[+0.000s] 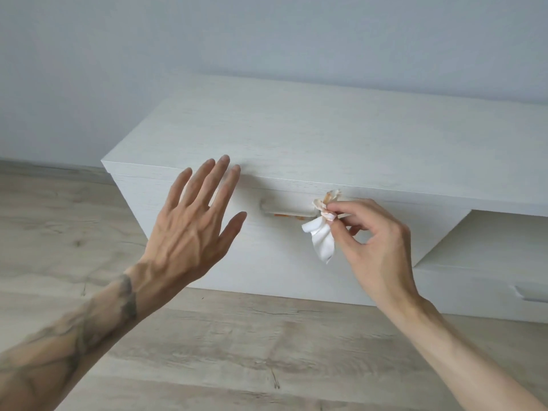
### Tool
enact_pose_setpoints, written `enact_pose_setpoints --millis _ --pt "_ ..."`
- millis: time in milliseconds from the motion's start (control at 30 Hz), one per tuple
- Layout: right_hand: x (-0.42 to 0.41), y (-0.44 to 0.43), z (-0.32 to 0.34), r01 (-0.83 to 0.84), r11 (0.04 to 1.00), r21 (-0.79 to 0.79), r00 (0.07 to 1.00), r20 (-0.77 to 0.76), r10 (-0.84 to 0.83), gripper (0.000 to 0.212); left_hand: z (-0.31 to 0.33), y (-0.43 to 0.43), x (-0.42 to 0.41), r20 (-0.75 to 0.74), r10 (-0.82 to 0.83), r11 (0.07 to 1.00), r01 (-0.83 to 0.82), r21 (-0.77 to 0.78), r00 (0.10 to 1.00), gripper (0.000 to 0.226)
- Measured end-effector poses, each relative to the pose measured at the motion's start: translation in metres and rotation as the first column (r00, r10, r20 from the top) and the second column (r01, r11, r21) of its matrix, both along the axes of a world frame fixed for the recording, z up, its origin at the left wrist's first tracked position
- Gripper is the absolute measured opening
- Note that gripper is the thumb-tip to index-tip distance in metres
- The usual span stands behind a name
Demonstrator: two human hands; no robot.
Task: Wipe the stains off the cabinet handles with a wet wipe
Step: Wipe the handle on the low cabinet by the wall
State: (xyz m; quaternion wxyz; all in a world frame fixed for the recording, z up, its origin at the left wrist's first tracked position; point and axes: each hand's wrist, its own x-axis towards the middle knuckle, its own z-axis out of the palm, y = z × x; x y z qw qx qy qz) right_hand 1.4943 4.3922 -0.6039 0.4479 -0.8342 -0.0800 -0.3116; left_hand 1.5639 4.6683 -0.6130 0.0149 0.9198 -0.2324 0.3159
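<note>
Here: right hand (378,232) pinches one wipe (321,243) (orange-stained) at stained handle (281,209); left hand (189,229) splayed.

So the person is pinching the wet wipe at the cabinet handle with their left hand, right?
No. In the head view the right hand pinches the wet wipe at the cabinet handle; the left hand is open and holds nothing.
</note>
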Motion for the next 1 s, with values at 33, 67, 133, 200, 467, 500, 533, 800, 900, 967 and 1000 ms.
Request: enact_pose_setpoints --millis 33,67,133,200,467,500,533,800,900,967,1000 --pt "0.003 0.005 -0.002 0.016 1.000 0.006 1.000 0.001 -0.016 0.025 -0.003 0.003 0.003 -0.008 0.005 1.000 -0.005 -0.015 1.000 0.072" --pt "0.006 0.009 -0.005 0.035 0.999 0.014 0.999 0.000 -0.035 0.027 -0.006 0.005 0.005 -0.011 0.007 1.000 -0.008 -0.024 1.000 0.072" --pt "0.010 0.018 -0.011 0.074 0.997 0.032 0.997 0.012 -0.074 0.031 -0.013 0.008 0.009 0.005 0.003 1.000 -0.003 -0.025 1.000 0.071" --pt "0.015 0.025 -0.019 0.112 0.992 0.051 0.993 0.022 -0.113 0.033 -0.018 0.007 0.015 0.048 -0.011 1.000 0.012 -0.028 0.999 0.071" --pt "0.023 0.030 -0.040 0.160 0.987 0.035 0.984 0.071 -0.162 0.026 -0.039 -0.005 0.021 0.109 0.032 0.995 -0.021 -0.098 0.994 0.073" --pt "0.024 0.028 -0.042 0.157 0.987 0.012 0.984 0.082 -0.158 0.029 -0.041 -0.006 0.021 0.119 0.040 0.995 -0.028 -0.098 0.992 0.074" --pt "0.024 0.024 -0.043 0.154 0.988 -0.012 0.984 0.089 -0.152 0.031 -0.043 -0.007 0.022 0.128 0.045 0.995 -0.033 -0.098 0.991 0.074" --pt "0.039 0.005 -0.057 0.183 0.949 -0.256 0.941 0.324 -0.094 0.023 -0.064 -0.014 0.039 0.217 0.059 0.986 -0.023 -0.164 0.974 0.075" --pt "0.047 0.012 -0.060 0.195 0.943 -0.271 0.925 0.369 -0.086 0.017 -0.073 -0.011 0.053 0.273 0.044 0.992 -0.011 -0.123 0.961 0.079" --pt "0.052 0.020 -0.060 0.218 0.927 -0.305 0.921 0.380 -0.091 0.014 -0.078 -0.007 0.062 0.325 0.036 0.995 -0.003 -0.102 0.945 0.084" --pt "0.053 0.022 -0.060 0.221 0.922 -0.316 0.920 0.381 -0.090 0.013 -0.080 -0.006 0.066 0.351 0.037 0.995 -0.002 -0.101 0.936 0.086"
